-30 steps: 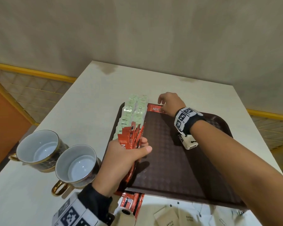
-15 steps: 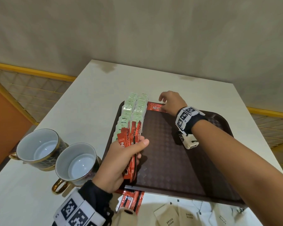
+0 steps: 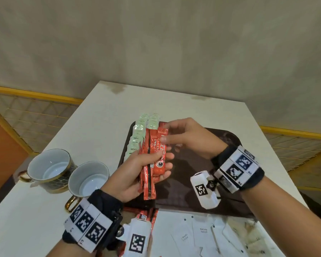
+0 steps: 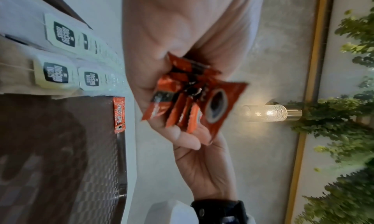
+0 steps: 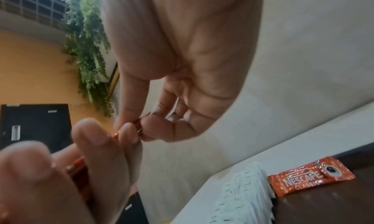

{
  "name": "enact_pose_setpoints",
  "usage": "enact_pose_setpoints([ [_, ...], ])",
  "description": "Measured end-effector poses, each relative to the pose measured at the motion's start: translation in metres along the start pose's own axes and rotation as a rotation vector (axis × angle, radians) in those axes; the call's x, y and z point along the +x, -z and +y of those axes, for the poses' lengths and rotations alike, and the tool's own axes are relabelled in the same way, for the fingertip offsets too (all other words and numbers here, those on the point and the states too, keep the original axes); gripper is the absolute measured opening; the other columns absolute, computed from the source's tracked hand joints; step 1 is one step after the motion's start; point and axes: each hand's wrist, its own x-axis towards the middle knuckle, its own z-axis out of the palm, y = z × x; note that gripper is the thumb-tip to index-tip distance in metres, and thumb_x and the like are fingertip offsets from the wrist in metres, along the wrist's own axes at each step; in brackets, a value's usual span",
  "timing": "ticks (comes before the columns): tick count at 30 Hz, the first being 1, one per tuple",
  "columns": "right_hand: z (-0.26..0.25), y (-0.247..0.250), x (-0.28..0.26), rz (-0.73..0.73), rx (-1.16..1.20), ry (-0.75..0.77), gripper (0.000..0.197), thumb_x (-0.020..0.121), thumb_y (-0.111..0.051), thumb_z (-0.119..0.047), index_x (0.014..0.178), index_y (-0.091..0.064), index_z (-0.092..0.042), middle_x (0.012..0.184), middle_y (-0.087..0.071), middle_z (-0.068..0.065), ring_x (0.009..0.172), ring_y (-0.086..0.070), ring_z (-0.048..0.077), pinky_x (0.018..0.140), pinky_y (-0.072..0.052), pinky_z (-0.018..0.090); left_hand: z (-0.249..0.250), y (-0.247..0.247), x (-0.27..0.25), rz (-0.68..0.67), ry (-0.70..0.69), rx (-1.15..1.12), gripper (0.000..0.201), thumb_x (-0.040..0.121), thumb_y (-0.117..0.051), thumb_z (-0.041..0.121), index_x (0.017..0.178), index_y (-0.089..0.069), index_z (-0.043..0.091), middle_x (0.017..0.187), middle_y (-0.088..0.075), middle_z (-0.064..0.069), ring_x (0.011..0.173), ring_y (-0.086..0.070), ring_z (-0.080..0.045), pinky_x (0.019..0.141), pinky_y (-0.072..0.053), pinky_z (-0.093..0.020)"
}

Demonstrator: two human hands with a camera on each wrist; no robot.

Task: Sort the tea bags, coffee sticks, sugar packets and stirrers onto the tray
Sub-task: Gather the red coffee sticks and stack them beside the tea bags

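Note:
My left hand (image 3: 162,160) grips a bundle of red coffee sticks (image 3: 150,175) upright over the left part of the dark brown tray (image 3: 185,184). My right hand (image 3: 164,132) pinches the top end of the front stick (image 5: 139,126) between thumb and forefinger. The bundle (image 4: 194,102) fans out of the left palm. One coffee stick (image 4: 119,114) lies flat by the tray's far edge, also plain in the right wrist view (image 5: 309,178). Two rows of pale green tea bags (image 3: 139,134) run along the tray's left side.
Two white cups (image 3: 48,169) with gold handles stand on the table left of the tray. White sugar packets (image 3: 202,236) lie between the tray and the near table edge. More red sticks (image 3: 148,216) lie beside my left wrist.
My right hand left the stick lying at the tray's far edge and came back to the bundle, now pinching one stick. My left hand lifted the bundle a little.

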Motion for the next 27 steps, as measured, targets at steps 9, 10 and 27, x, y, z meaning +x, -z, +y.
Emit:
enact_pose_setpoints([
  [9,-0.019,-0.006,-0.043,0.098,0.113,0.031,0.006,0.083,-0.068,0.002,0.088,-0.067,0.001,0.078,-0.071,0.006,0.064,-0.065,0.011,0.061,-0.055,0.018,0.000,-0.022,-0.034,-0.095,-0.072,0.247,0.037,0.085,-0.059,0.021,0.119,-0.061,0.007,0.111,-0.072,-0.014,0.102,-0.070,-0.027,0.083,-0.059,-0.037],
  [10,-0.019,-0.005,-0.045,0.123,0.117,0.029,0.005,0.083,-0.068,0.002,0.087,-0.067,0.000,0.079,-0.071,0.005,0.066,-0.066,0.011,0.061,-0.055,0.019,0.000,-0.021,-0.035,-0.088,-0.076,0.257,0.036,0.087,-0.058,0.022,0.119,-0.061,0.007,0.110,-0.072,-0.015,0.103,-0.070,-0.028,0.084,-0.059,-0.037],
  [27,-0.027,-0.051,-0.072,0.376,0.160,0.086,0.028,0.089,-0.067,-0.014,0.110,-0.051,-0.005,0.073,-0.057,0.003,0.039,-0.040,0.005,0.036,-0.031,0.019,-0.009,-0.024,-0.040,0.049,-0.172,0.301,0.019,0.088,-0.067,0.008,0.107,-0.068,0.007,0.080,-0.067,-0.003,0.072,-0.066,-0.014,0.063,-0.054,-0.025],
])
